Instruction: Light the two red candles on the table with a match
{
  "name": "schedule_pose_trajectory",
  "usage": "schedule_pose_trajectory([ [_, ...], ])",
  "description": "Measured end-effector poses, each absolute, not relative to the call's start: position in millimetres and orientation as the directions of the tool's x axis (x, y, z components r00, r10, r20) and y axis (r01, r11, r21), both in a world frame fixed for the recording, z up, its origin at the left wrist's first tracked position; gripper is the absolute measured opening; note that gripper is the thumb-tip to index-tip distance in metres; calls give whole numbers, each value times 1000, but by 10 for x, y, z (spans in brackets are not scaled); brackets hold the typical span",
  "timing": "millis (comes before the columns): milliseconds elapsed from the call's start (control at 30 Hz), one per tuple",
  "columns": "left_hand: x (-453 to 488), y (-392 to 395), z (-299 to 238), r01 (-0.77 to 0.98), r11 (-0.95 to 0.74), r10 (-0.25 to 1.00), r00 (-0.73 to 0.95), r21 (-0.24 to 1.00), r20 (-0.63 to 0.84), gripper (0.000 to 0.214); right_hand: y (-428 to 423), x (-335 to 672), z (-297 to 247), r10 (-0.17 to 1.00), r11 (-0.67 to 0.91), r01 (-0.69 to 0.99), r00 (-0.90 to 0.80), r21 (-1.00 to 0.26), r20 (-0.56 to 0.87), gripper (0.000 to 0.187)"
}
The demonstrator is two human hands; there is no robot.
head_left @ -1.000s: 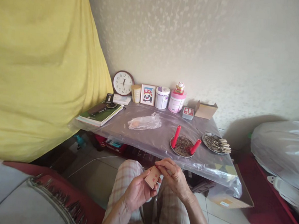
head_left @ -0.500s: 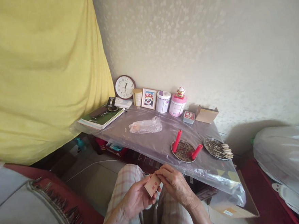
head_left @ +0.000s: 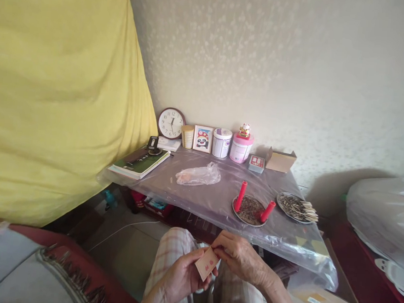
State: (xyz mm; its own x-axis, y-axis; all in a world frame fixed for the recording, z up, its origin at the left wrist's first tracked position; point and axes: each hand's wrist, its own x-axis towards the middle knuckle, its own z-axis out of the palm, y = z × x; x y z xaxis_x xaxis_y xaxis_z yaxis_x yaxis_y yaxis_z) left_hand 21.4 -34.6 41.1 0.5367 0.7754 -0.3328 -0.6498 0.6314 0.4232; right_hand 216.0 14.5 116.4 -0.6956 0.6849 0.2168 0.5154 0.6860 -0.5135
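Observation:
Above my lap, my left hand (head_left: 187, 274) cradles a small flat tan packet with red characters (head_left: 207, 264), thumb along its edge and fingers curled beneath. My right hand (head_left: 238, 254) pinches the packet's far upper end between thumb and fingers. The fingertips cover that end, so whether it is being opened cannot be made out. Just beyond, on the plastic-covered table (head_left: 171, 198), two red candle-like sticks (head_left: 241, 196) stand in a metal plate (head_left: 248, 222), one upright and one tilted. To its right a second plate (head_left: 283, 203) holds dark seed-like bits and a bundle of pale sticks (head_left: 309, 212).
A crumpled clear bag (head_left: 200, 174) lies mid-table, and a green book (head_left: 139, 164) at the left. Along the wall stand a clock (head_left: 171, 122), a picture frame (head_left: 203, 139), tins (head_left: 221, 143) and an open carton (head_left: 280, 160). A yellow curtain (head_left: 61, 91) hangs left.
The view has tilted slightly, so the table sits a little lower. The packet is turned a bit in my hands, and my right fingers have shifted slightly at its upper end.

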Motion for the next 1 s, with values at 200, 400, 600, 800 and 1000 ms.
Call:
schedule_pose_trajectory([
  [200,169,-344,347,-627,649,757,588,431,-285,33,129,2156,1187,662,698,501,-724,-512,194,25],
  [400,153,-339,353,-612,662,746,591,432,-307,36,126,2160,1202,653,700,497,-737,-513,177,23],
  [600,129,-321,330,-601,700,714,603,386,-357,36,109,2165,1176,654,704,501,-733,-502,187,24],
  [800,139,-339,374,-584,688,723,606,431,-333,36,140,2180,1181,706,607,532,-702,-590,93,20],
  [1000,129,-351,415,-505,693,697,651,514,-300,36,157,2180,1297,732,469,568,-678,-676,-63,20],
])
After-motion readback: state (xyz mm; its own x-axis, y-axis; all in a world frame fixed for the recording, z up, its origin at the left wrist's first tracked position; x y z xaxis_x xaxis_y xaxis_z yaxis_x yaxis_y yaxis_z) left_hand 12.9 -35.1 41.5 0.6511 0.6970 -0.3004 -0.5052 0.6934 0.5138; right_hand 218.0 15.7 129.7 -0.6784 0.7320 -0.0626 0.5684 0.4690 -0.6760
